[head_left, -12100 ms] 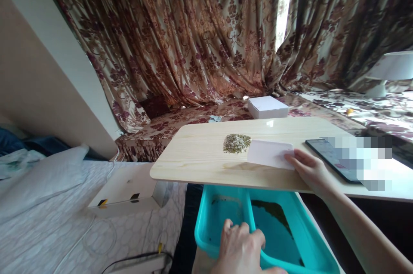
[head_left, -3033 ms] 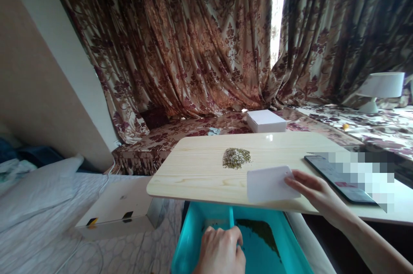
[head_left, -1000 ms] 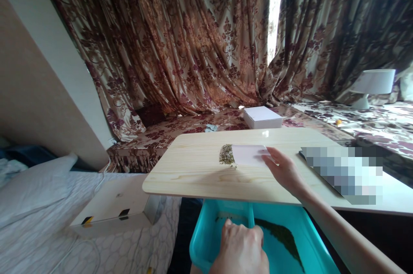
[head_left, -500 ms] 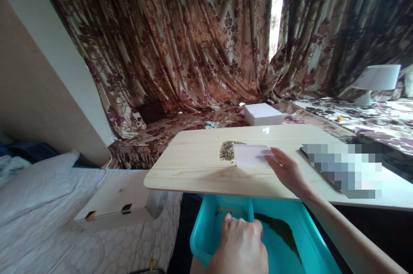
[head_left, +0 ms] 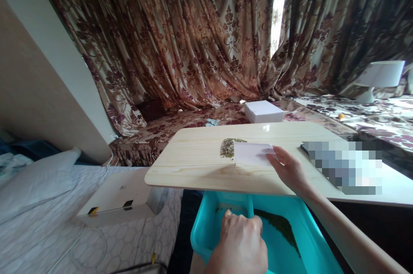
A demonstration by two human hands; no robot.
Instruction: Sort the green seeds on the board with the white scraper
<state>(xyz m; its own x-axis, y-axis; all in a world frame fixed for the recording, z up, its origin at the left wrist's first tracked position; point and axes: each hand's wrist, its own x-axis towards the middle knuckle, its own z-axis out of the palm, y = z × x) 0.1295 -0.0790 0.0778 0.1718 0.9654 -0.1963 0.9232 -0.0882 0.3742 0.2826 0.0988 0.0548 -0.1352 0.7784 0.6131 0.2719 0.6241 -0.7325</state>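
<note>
My right hand [head_left: 288, 168] holds a thin white card [head_left: 251, 153] by its right end, between thumb and fingers. The card's left edge meets a small heap of greenish dried bits [head_left: 227, 148] on the pale wooden table [head_left: 193, 166]. My left hand [head_left: 240, 239] is closed, knuckles up, over a turquoise divided bin [head_left: 201, 226] below the table's near edge. Its fingertips are hidden, so whatever they grip does not show. A dark green heap [head_left: 280, 226] lies in the bin's right compartment, and a few specks are in the left one.
A blurred-out flat device [head_left: 342, 166] lies on the table at right. Beyond the table sits a white box [head_left: 263, 112]. On the bed at left rests a larger white box [head_left: 119, 196]. A lamp [head_left: 382, 74] stands at far right, before patterned curtains [head_left: 193, 41].
The whole view has shifted slightly, with the table appearing a little higher. Both hands, the card and the heap keep nearly the same places relative to each other.
</note>
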